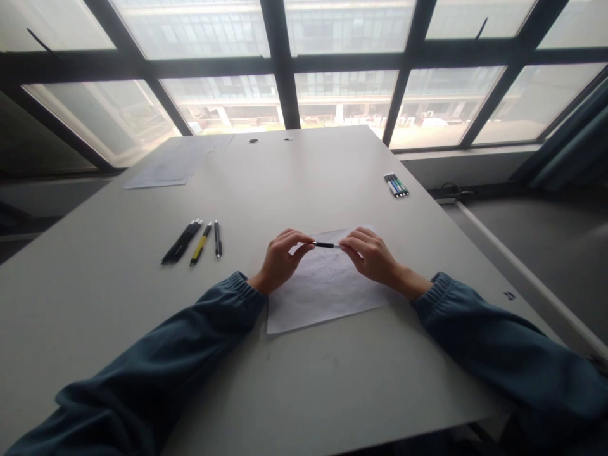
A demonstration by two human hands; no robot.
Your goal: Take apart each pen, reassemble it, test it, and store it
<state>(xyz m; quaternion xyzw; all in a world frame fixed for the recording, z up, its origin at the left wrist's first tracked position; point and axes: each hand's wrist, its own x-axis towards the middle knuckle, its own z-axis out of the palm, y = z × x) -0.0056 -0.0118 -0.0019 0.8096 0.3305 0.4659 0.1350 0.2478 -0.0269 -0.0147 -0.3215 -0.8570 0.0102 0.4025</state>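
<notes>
A pen (325, 245) with a black middle and a pale right end is held level between my two hands. My left hand (282, 256) pinches its left end, and my right hand (370, 254) pinches the right end. Both pen tips are hidden by fingers. Below them lies a white sheet of paper (323, 297) with faint scribbled marks. To the left of my left hand, a black pen (218, 239), a yellow and black pen (201, 244) and a cluster of black pens (181, 242) lie on the table.
A white table (285, 183) reaches to the windows. Several pens (396, 185) lie side by side near its right edge. More papers (164, 166) lie at the far left. A small dark scrap (509, 296) rests by the right edge.
</notes>
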